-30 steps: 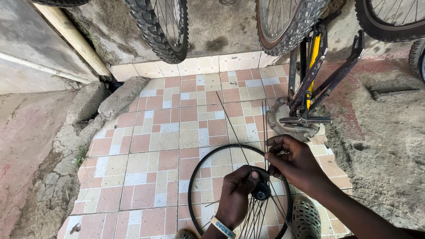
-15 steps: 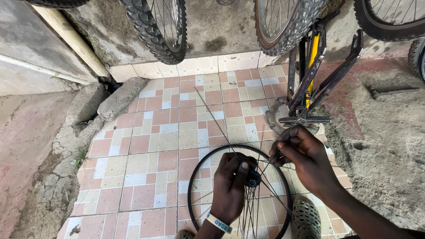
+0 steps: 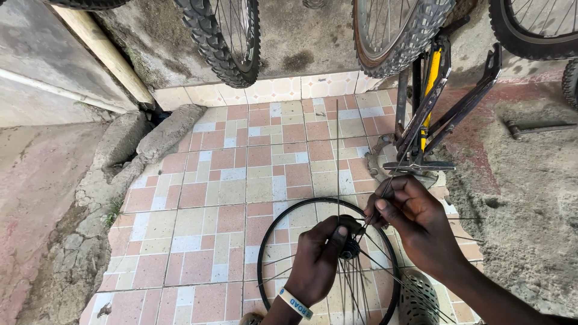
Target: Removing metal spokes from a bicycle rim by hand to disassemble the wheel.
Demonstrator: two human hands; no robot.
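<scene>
looking down through the head camera, i see my left hand (image 3: 319,262) closed over the dark hub (image 3: 349,248) at the middle of a bare black wheel rim (image 3: 265,253), thumb tip pressed at the hub's top edge, which seems to keep the rim steady over the tiled floor (image 3: 241,180). my right hand (image 3: 415,222) sits just beyond and to the right of those fingers, its fingertips pinched shut on a thin loose spoke (image 3: 337,156) that runs straight up and away from the hub; the pinch near the spoke's lower end looks meant to guide it at the hub. more spokes (image 3: 355,289) fan downward beneath my left fingers, toward my wrist. a pale wristband (image 3: 295,303) with dark lettering wraps my left wrist. just past my right fingertips stands an upturned bicycle frame (image 3: 430,102), black with a yellow strip, beside a round metal sprocket. below my right wrist lies a perforated grey metal piece (image 3: 418,298). knobby tyres (image 3: 226,42) hang well beyond both hands, along a rough concrete wall.
</scene>
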